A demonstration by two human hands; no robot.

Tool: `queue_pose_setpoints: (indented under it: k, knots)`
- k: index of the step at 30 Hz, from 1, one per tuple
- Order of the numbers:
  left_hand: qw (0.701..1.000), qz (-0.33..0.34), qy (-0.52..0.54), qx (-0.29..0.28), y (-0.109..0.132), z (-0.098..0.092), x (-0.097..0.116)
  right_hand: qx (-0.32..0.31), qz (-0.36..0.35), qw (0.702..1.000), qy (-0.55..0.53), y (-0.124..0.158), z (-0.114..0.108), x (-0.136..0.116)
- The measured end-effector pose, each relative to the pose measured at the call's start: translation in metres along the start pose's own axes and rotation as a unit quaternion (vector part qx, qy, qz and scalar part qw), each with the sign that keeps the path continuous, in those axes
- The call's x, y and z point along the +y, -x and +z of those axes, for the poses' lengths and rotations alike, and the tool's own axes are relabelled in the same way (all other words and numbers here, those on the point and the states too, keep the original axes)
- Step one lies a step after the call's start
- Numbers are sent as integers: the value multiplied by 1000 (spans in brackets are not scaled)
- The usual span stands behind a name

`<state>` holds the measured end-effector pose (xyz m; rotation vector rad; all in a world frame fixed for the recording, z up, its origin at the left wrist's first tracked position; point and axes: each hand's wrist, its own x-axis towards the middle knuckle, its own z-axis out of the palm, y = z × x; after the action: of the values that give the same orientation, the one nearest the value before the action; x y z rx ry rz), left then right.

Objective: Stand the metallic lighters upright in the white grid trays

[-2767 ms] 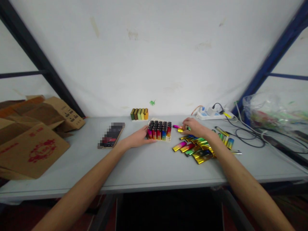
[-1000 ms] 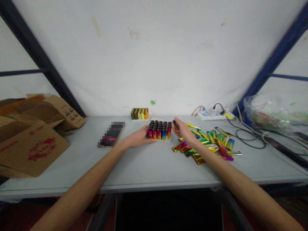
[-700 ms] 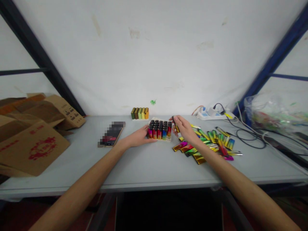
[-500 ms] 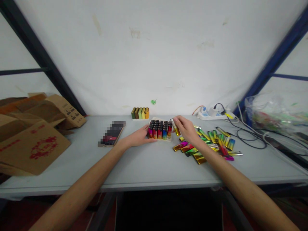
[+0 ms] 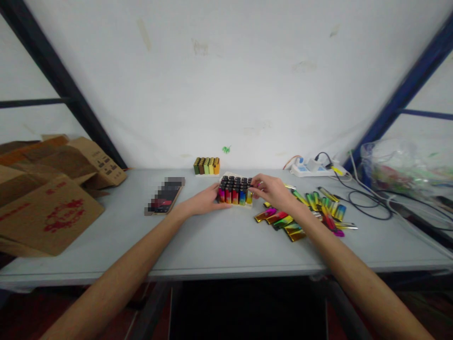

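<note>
A block of upright colourful lighters with black tops (image 5: 234,190) stands in a pale tray in the middle of the grey table (image 5: 219,241). My left hand (image 5: 203,201) rests against the block's left side with fingers curled on it. My right hand (image 5: 272,190) is at the block's right edge, pinching a yellow-bottomed lighter (image 5: 249,196) that stands in the front right corner. Loose shiny lighters (image 5: 307,212) lie scattered just right of my right hand.
A phone (image 5: 164,195) lies left of the block. A short row of green-to-orange lighters (image 5: 206,165) stands by the wall. Cardboard boxes (image 5: 49,198) fill the left end. A power strip (image 5: 313,166), black cables (image 5: 368,200) and a plastic bag (image 5: 403,165) are on the right.
My right hand picked a lighter from the loose pile, carried it left, turned it upright and set it into the block's front right corner. My left hand stayed on the block.
</note>
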<state>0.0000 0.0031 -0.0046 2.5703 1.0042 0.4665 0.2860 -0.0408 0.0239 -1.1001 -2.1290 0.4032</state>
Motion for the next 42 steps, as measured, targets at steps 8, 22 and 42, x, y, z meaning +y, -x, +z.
queue_pose_setpoints:
  k: [8,22,42]
  knots:
    - [1000,1,-6,1,0,0,0,-20,3,999,50,0,-17,-3]
    - [1000,-14,6,-6,0,-1,2,-182,27,975,122,13,-39,57]
    - [1000,-4,12,-12,1,-2,2,58,49,997,-12,-1,-28,24]
